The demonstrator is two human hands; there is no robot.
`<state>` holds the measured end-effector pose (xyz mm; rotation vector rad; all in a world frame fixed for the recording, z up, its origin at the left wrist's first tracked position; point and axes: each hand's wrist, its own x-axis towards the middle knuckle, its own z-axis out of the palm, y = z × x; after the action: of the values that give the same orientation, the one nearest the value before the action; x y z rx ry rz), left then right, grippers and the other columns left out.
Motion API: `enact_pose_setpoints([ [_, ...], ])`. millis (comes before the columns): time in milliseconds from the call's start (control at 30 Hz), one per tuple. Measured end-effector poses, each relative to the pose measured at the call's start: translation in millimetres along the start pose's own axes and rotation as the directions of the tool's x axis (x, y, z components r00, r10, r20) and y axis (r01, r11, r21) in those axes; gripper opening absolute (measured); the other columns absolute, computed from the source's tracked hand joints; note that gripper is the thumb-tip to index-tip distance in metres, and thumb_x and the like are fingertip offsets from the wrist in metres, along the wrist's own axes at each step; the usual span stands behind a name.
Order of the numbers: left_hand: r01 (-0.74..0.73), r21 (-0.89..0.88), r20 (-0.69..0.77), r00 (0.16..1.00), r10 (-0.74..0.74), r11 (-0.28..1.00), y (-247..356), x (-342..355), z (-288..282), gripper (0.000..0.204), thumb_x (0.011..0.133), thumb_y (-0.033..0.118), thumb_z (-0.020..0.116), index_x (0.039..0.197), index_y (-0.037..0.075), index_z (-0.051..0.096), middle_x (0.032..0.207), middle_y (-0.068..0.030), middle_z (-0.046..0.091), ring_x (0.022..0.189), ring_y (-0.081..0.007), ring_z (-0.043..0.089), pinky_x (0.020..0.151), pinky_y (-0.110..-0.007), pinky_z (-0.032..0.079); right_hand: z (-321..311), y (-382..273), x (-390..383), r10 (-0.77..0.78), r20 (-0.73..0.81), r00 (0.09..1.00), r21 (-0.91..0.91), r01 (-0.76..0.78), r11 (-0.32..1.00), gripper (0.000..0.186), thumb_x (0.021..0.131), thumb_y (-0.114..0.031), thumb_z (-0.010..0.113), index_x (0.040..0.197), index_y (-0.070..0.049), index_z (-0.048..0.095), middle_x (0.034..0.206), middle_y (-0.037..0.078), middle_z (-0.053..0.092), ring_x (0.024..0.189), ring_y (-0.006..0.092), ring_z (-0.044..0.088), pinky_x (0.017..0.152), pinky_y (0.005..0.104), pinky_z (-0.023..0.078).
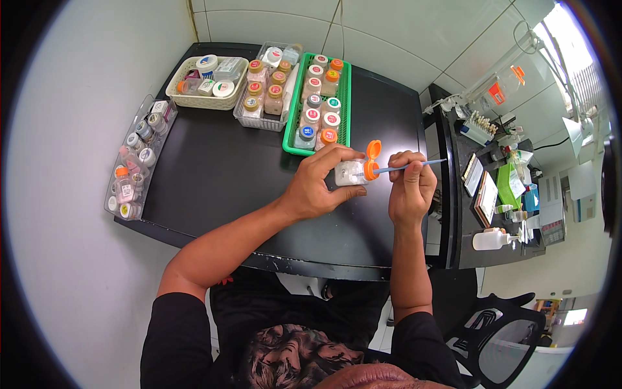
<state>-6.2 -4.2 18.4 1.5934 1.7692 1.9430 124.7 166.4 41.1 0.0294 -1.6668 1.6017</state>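
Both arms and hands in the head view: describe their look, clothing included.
The left hand and right hand are bare, without gloves; no watch or bracelet shows. The forearms are uncovered, and the left sleeve and right sleeve are plain black.

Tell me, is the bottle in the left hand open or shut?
Open: the bottle's orange lid stands flipped up, and the blue stick in the right hand reaches its mouth.

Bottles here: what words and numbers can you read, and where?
Bottle in the left hand: dark marks, too blurred to read.
Blue lid in the green basket: white marks, too small.
Pink bottle at far left: white label, print too small.
Nothing I can quote surely.
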Motion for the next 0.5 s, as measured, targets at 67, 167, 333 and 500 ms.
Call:
enact_pose_setpoints([
  [67,0.004,0.003,0.006,1.0,-0.004,1.0,0.5,-0.9,-0.6,0.058,0.079,0.021,0.096,0.128,0.003,0.069,0.118,-0.0114,0.073,0.107,-0.025,0.071,0.095,-0.036,0.055,2.7,-2.8,-2.6,0.01,0.038,0.999,-0.078,-0.007,0.997,0.04,0.116,-0.028,0.051,0.101,0.004,0.07,0.093,0.007,0.065,0.081,0.0111,0.058,0.074,0.0263,0.045],
  [167,0.035,0.002,0.033,0.999,-0.035,0.999,1.3,-2.4,-0.7,0.062,0.082,0.023,0.094,0.134,0.002,0.068,0.121,-0.0125,0.072,0.109,-0.0254,0.071,0.097,-0.037,0.054,11.3,-7.1,-4.2,-0.012,0.029,1.0,-0.187,0.017,0.982,0.039,0.116,-0.027,0.052,0.101,0.004,0.07,0.093,0.007,0.066,0.081,0.0109,0.058,0.073,0.0261,0.045],
  [333,0.058,-0.044,0.055,0.997,-0.055,0.997,2.5,-2.8,-2.0,0.07,0.089,0.025,0.089,0.148,-0.001,0.06,0.125,-0.0159,0.072,0.113,-0.0228,0.07,0.101,-0.036,0.053,6.0,-4.7,-4.1,0.001,0.084,0.996,-0.158,0.013,0.987,0.038,0.115,-0.028,0.053,0.101,0.004,0.07,0.095,0.007,0.066,0.08,0.0108,0.057,0.073,0.0259,0.045],
  [500,0.217,-0.257,0.162,0.97,-0.179,0.942,-6.2,-11.4,4.1,0.07,0.098,0.025,0.082,0.154,0.0,0.048,0.13,-0.0154,0.067,0.119,-0.0196,0.065,0.101,-0.035,0.052,4.9,-4.2,-3.2,0.048,0.047,0.998,-0.067,-0.044,0.997,0.037,0.116,-0.026,0.052,0.101,0.003,0.069,0.097,0.007,0.065,0.079,0.0105,0.054,0.073,0.0273,0.044],
])
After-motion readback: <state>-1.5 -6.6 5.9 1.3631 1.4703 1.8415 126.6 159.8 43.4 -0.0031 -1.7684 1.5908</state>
